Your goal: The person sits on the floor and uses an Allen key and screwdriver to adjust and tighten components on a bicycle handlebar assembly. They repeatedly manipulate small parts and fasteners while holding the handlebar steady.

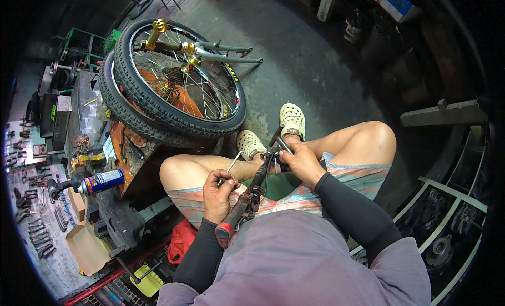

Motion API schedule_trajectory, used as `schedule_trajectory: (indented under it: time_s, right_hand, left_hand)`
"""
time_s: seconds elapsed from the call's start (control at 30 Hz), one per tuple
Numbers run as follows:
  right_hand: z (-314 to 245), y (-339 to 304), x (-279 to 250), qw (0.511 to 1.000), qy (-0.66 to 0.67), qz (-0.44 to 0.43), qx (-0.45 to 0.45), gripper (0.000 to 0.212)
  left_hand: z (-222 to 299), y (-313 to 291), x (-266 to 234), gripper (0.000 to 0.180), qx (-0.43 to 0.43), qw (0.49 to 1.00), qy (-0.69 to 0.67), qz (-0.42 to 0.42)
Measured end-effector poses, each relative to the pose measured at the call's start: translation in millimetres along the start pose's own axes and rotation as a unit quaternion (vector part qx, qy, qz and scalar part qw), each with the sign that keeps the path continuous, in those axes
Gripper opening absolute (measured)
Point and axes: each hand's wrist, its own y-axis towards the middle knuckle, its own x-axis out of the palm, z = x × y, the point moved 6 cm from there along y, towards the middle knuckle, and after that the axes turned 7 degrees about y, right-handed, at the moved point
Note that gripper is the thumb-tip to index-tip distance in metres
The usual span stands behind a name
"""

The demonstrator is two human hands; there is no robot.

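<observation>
A black bicycle handlebar (257, 179) lies across my lap between my legs, its red-capped end (224, 232) close to my body. My right hand (304, 161) is closed around a dark lever-like part at its far end, with cables and clamps beside it. My left hand (218, 196) grips a thin screwdriver (229, 168); its pale shaft points up and away, apart from the handlebar. The screwdriver's handle is mostly hidden in my fingers.
Two bicycle wheels (231, 128) and a fork with gold fittings (210, 54) rest on a bench to the left. A blue spray can (102, 182) lies nearer me, beside a tool-covered table (63, 253). Metal shelving (452, 193) stands at right.
</observation>
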Motion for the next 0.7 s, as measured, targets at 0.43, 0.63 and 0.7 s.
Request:
schedule_trajectory:
  time_s: [0.43,0.63,0.7]
  right_hand:
    - [-0.9,-2.4,-5.4,1.000,-0.010,0.009,-0.015,0.032]
    - [-17.3,-19.8,-5.0,0.999,0.024,-0.036,0.025,0.036]
    - [-8.3,-23.4,1.9,0.997,0.040,-0.049,0.034,0.036]
  left_hand:
    - [20.8,-8.8,13.9,0.021,-0.080,0.953,0.267,-0.119]
    - [19.9,-17.3,22.7,0.026,-0.125,0.937,0.289,-0.149]
    - [12.6,-20.0,23.0,0.027,-0.121,0.940,0.279,-0.154]
